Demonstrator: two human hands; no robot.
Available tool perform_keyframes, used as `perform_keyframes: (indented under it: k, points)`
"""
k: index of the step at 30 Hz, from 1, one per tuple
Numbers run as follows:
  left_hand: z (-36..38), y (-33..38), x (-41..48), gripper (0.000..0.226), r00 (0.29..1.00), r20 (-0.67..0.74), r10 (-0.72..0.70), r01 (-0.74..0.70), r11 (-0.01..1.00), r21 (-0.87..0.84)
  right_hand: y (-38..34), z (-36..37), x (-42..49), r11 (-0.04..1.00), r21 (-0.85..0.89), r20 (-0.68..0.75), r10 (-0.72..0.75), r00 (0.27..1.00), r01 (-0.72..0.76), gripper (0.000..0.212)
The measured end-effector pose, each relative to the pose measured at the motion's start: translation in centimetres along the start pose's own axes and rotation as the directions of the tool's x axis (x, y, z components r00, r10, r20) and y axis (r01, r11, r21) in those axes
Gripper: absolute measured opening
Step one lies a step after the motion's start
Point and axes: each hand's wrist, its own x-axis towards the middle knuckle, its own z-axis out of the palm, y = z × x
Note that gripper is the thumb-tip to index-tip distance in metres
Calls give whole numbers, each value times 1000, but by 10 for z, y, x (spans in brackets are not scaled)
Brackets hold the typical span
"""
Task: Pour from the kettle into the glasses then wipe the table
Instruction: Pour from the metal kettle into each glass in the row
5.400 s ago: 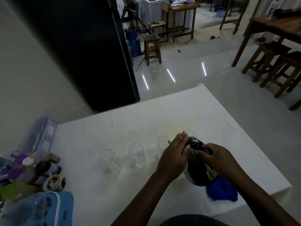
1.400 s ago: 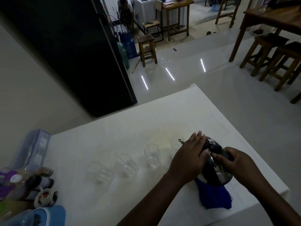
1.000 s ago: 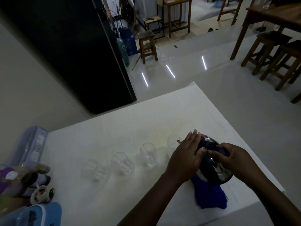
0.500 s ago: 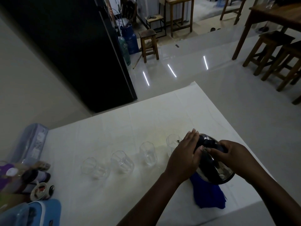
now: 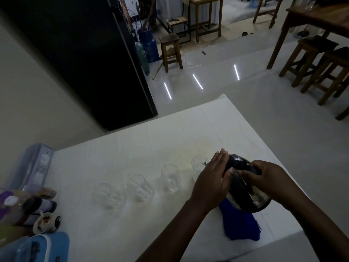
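Steel-and-black kettle: held off the tabletop, near its right edge, tilted with the spout toward the rightmost glass.

Right hand: grip closed, fingers curled round the kettle's dark handle; it carries the weight.

Left hand: fingers straight and together, laid flat against the kettle's near side and lid. It steadies the kettle and grasps nothing.

Progress, my judgement: the pouring stage is under way at the rightmost glass. I see no stream. The hand hides part of that glass, and the light is too dim for me to read its level. The other three glasses stand in a row to the left, well apart from the spout. Whether any holds water I cannot tell. I would log all three as unfilled pending a better look.

Wiping not yet begun: the blue cloth lies crumpled on the tabletop just below the kettle, untouched.

Writing: the teal cylinder beside the black refrigerator bears a white mark, too small to read. Labels on the lavender box and on the bottles at the left are blurred.
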Motion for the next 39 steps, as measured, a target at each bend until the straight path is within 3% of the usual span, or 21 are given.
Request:
perform_keyframes:
  k: [39]
  points:
    - [1,-2,3,51,1000,-17,-1,1,999,-38,3,-2,9,999,-4,59,43,997,-42,25]
